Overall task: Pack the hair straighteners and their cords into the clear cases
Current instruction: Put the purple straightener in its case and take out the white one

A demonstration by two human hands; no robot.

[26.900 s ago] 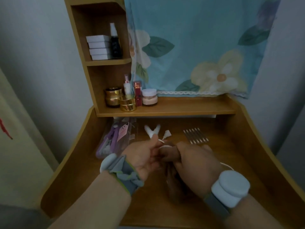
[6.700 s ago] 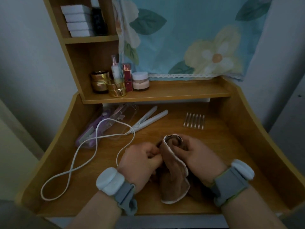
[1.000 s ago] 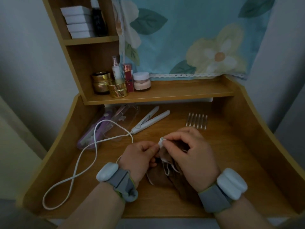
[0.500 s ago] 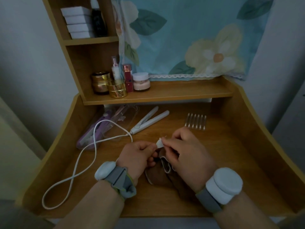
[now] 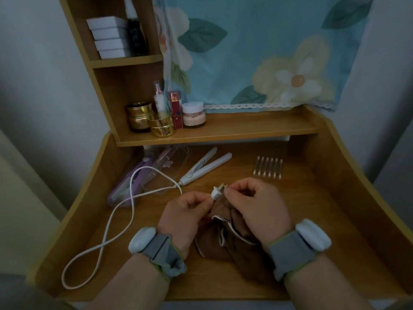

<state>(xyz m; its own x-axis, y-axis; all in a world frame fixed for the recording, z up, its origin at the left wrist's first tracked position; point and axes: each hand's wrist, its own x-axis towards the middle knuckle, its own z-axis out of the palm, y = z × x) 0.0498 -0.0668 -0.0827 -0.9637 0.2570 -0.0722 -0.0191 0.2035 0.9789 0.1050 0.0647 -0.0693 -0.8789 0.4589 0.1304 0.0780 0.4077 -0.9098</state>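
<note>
While the left hand (image 5: pixel 185 211) pinches the white plug (image 5: pixel 216 193) at its base, right hand (image 5: pixel 257 200) fingertips pinch its prongs.

The wooden worktop (image 5: pixel 312 253) carries a brown cloth (image 5: pixel 223 240) directly under the fingers (image 5: pixel 202 203). Beyond them lies a white hair straightener (image 5: pixel 205 167), its white cord (image 5: pixel 107 233) looping off to their left. A purple straightener in a clear case (image 5: pixel 136 182) lies far left; a row of cotton swabs (image 5: pixel 268 167) lies beyond-right.

The shelf (image 5: pixel 245 128) above holds jars and bottles (image 5: pixel 165 115).
</note>
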